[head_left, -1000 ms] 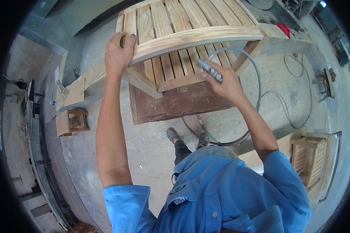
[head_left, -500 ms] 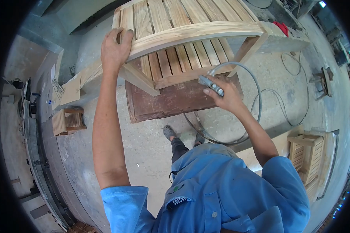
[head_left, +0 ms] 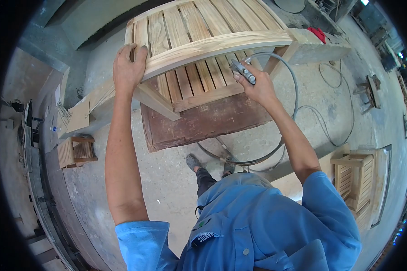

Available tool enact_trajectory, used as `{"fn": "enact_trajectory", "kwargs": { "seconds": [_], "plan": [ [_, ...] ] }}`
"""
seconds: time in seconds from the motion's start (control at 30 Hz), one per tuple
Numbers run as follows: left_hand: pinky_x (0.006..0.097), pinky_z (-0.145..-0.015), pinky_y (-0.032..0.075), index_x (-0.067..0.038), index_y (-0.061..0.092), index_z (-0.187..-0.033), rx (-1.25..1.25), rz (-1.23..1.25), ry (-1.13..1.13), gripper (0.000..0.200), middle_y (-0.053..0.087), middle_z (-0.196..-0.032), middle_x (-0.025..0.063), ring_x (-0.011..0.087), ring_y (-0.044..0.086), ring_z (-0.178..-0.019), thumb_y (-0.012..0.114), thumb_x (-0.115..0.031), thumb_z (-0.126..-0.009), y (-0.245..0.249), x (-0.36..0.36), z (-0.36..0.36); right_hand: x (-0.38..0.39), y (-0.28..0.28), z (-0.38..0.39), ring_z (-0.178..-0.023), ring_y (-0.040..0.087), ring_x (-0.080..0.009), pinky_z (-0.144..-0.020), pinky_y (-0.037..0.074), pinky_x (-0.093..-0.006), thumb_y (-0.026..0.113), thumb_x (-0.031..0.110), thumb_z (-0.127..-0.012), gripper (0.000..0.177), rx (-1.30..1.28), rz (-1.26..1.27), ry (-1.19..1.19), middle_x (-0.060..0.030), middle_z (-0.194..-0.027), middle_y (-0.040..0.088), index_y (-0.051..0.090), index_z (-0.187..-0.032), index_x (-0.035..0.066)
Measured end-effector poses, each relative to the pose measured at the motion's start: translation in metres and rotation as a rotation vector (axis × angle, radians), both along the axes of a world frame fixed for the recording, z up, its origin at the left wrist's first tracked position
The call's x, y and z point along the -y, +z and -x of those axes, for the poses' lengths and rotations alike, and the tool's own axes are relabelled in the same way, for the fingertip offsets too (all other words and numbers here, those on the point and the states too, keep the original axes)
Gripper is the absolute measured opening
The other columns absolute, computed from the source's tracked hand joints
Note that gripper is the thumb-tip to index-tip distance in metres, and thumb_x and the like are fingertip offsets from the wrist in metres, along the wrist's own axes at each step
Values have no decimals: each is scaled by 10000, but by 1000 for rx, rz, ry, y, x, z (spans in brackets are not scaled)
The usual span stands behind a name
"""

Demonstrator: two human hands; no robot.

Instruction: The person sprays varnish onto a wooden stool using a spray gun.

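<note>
A pale wooden slatted table with a slatted lower shelf stands in front of me. My left hand grips the near left corner of its top, fingers curled over the edge. In my right hand is a silver air blow gun, held just in front of the lower shelf and below the curved front rail. A grey hose runs from the gun, loops round to the right and drops towards the floor.
Under the table lies a brown block-like platform. Small slatted wooden pieces stand at left and right. A cardboard sheet rests on the left ledge, a red cloth on the right one. Loose hose trails across the floor.
My right hand has moved the air blow gun up and further in, from the shelf's front edge to before its slats. My left hand keeps its hold on the corner. The view has shifted slightly.
</note>
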State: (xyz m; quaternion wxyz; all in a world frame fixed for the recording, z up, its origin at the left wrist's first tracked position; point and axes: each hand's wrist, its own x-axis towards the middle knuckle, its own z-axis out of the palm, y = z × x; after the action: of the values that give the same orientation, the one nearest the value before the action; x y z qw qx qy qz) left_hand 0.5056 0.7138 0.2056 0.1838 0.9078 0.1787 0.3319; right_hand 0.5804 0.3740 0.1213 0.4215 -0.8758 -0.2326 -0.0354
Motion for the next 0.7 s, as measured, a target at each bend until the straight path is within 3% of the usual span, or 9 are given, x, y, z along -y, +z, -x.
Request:
{"fn": "enact_trajectory", "kwargs": {
  "seconds": [0.3,0.37,0.43,0.63,0.7],
  "plan": [
    [387,-977,444,19,664,-1119,0,8,-12,522,622,-1202,213,359,597,-1110,630,-404,-815,-2,-5,-2,58,-20,54,-918,649,-414,-796,519,-414,728,313,-831,485,-103,29,102,-227,-1012,673,624,-1240,75],
    [386,-978,444,18,664,-1121,10,9,-16,523,622,-1202,214,360,596,-1111,631,-405,-815,-3,-4,-3,66,-22,52,-917,653,-408,-795,519,-411,728,314,-833,487,-73,46,107,-225,-1014,674,622,-1246,79],
    [353,-957,454,13,659,-1137,12,-58,5,466,650,-1151,192,302,624,-1072,630,-364,-864,-4,-4,-3,68,-18,47,-915,657,-403,-794,518,-407,728,314,-834,489,-42,59,113,-224,-1015,675,619,-1251,82],
    [355,-967,449,15,654,-1148,4,-62,6,463,643,-1168,193,305,621,-1086,625,-355,-871,-2,-3,-1,42,1,12,-889,664,-396,-768,521,-407,727,316,-838,461,-12,28,-37,-207,-949,691,634,-1230,91],
    [356,-969,448,15,652,-1151,6,-59,6,466,641,-1172,197,309,619,-1090,625,-355,-870,-3,-5,-1,38,-8,2,-871,660,-406,-755,522,-413,728,328,-835,453,103,-75,-44,-212,-920,689,641,-1219,104]
  ]
}}
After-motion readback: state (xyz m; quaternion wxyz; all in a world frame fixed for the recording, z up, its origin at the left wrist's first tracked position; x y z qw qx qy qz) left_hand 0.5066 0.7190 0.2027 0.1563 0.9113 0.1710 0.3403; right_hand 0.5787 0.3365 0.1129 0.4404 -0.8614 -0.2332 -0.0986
